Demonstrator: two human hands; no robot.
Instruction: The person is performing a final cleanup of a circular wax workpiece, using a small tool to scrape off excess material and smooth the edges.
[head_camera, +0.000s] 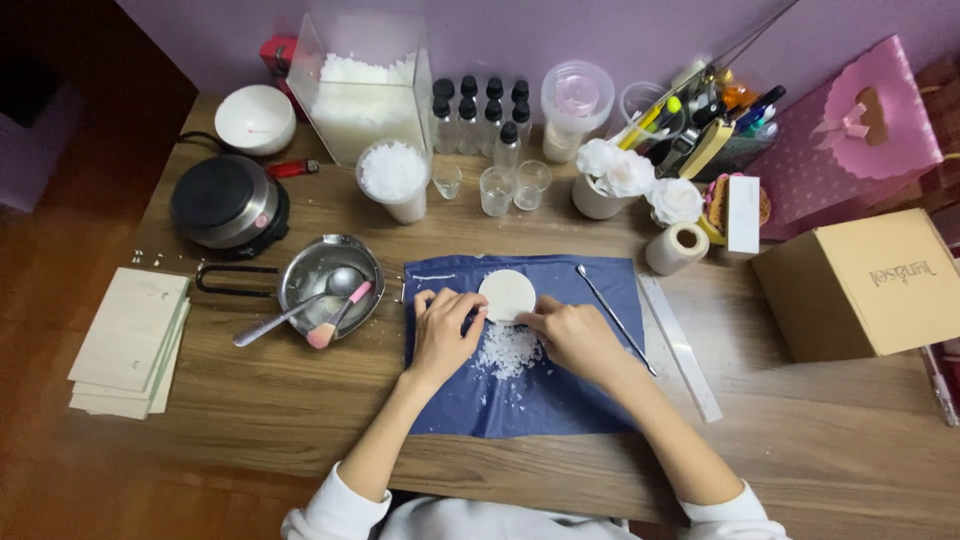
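A round white wax disc (507, 293) rests on a blue cloth (520, 390) in the middle of the wooden table. My left hand (441, 330) touches the disc's left edge with its fingertips. My right hand (574, 335) holds its lower right edge. Just below the disc, between my hands, a small heap of white flakes (507, 352) lies on the cloth. On the cloth's right part lies a thin metal tool (612, 316), untouched.
A steel pan (318, 262) with a spoon and a pink brush stands left of the cloth, behind it a black hot plate (228, 203). Flake containers, small bottles and glasses line the back. A cardboard box (868, 284) stands right, flat cards (130, 342) left.
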